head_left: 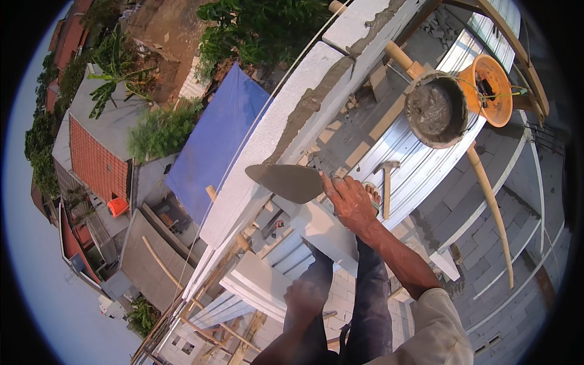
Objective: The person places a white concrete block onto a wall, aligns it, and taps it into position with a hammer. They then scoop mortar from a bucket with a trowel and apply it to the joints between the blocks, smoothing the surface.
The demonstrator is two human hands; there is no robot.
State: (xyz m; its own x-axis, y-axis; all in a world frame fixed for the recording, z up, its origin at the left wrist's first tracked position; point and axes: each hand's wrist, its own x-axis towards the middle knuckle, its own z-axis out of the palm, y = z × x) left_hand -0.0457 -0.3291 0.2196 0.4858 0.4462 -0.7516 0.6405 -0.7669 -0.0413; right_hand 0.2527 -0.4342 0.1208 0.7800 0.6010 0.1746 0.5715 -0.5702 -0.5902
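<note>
My right hand (350, 201) is closed around the handle of a pointed trowel (289, 182). The blade's tip lies over the mortar (313, 103) spread along the top of a white block wall (243, 176). In shadow, my left hand (306, 298) rests low by my dark trouser leg, and its fingers are hard to make out. A pale block (322, 225) sits in front of my knees, just below the trowel. To the right of my right hand, a hammer (387, 185) lies on corrugated metal sheeting.
A taut string (249, 134) runs along the wall's outer edge. Upper right are a bucket of wet mortar (435, 109) and an orange bucket (494, 91). Loose white blocks (261, 277) and wooden poles (491, 213) stand around. Beyond the wall, the ground drops to a blue tarp (213, 143) and roofs.
</note>
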